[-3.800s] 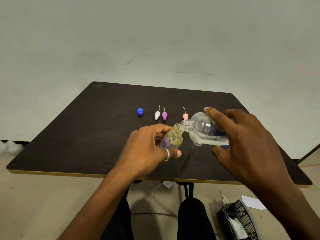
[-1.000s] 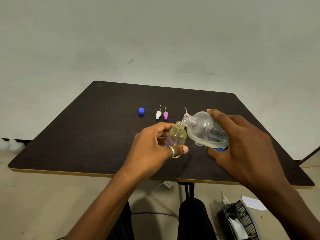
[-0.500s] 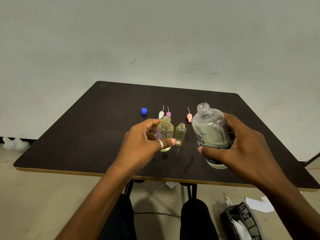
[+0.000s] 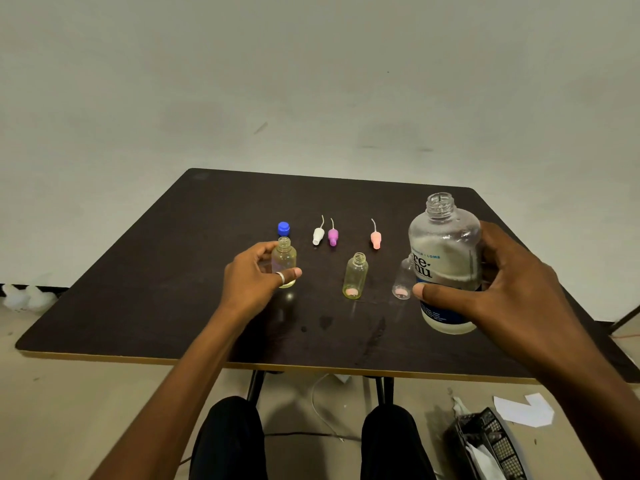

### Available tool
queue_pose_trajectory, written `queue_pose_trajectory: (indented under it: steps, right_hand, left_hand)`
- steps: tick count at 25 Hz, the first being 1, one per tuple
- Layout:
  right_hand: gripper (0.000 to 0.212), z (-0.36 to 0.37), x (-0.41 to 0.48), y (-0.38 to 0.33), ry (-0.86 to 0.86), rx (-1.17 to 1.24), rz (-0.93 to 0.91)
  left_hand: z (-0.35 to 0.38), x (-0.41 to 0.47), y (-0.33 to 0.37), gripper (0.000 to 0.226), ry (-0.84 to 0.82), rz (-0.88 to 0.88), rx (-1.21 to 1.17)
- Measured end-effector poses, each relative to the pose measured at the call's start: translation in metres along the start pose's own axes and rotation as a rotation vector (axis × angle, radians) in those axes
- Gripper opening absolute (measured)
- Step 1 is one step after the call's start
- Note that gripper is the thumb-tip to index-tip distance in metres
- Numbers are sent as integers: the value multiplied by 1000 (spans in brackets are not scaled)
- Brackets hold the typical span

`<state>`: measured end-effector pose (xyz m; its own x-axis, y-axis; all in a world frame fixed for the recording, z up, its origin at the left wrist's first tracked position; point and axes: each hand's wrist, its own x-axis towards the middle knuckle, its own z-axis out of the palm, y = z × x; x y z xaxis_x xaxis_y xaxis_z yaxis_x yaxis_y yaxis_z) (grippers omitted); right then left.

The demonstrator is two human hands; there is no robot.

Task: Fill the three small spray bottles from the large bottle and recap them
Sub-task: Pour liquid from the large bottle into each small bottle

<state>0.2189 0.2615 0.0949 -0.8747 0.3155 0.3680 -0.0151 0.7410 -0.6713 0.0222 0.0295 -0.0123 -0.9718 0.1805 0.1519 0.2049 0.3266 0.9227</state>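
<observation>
My right hand (image 4: 498,289) grips the large clear bottle (image 4: 445,258), upright and uncapped, partly full of pale liquid. My left hand (image 4: 252,278) holds a small yellowish bottle (image 4: 284,261) upright on the dark table (image 4: 156,271), left of centre. A second small yellowish bottle (image 4: 355,277) stands free in the middle. A third small clear bottle (image 4: 403,280) stands partly hidden behind the large bottle. None of the small bottles has a cap. Behind them lie a white spray cap (image 4: 318,235), a purple spray cap (image 4: 332,236), a pink spray cap (image 4: 375,239) and a blue cap (image 4: 283,228).
Wet spots (image 4: 346,323) mark the table in front of the middle bottle. Below the table's front edge are my knees, a cable on the floor, a black mesh basket (image 4: 491,445) and a paper scrap (image 4: 523,410) at the lower right.
The large bottle went from tilted over the small bottle's mouth to upright, moving right. My left hand carried its small bottle leftwards, away from the middle bottle.
</observation>
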Motion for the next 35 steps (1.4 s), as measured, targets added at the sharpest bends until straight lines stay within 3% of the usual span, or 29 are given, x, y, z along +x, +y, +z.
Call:
queue_pose_trajectory:
  steps: [14, 18, 20, 23, 26, 30, 33, 35]
  right_hand:
    - [79, -4, 2, 2, 7, -1, 3]
    - [79, -5, 3, 2, 9, -10, -6]
    - [78, -6, 4, 2, 15, -8, -4]
    - [77, -9, 4, 3, 30, 7, 5]
    - [76, -10, 4, 2, 45, 2, 14]
    - [77, -13, 4, 2, 61, 7, 20]
    - [76, -15, 4, 2, 65, 18, 21]
    - [74, -15, 4, 2, 69, 33, 27]
  left_hand:
    - [20, -1, -29, 68, 18, -9, 44]
    - [23, -4, -31, 93, 50, -25, 38]
    - [25, -11, -22, 100, 181, -8, 53]
    - [35, -29, 0, 83, 392, 282, 71]
    - [62, -37, 18, 67, 322, 564, 86]
    - [104, -27, 27, 75, 32, 298, 47]
    - [125, -16, 16, 74, 2, 100, 101]
    - [131, -11, 13, 61, -24, 31, 120]
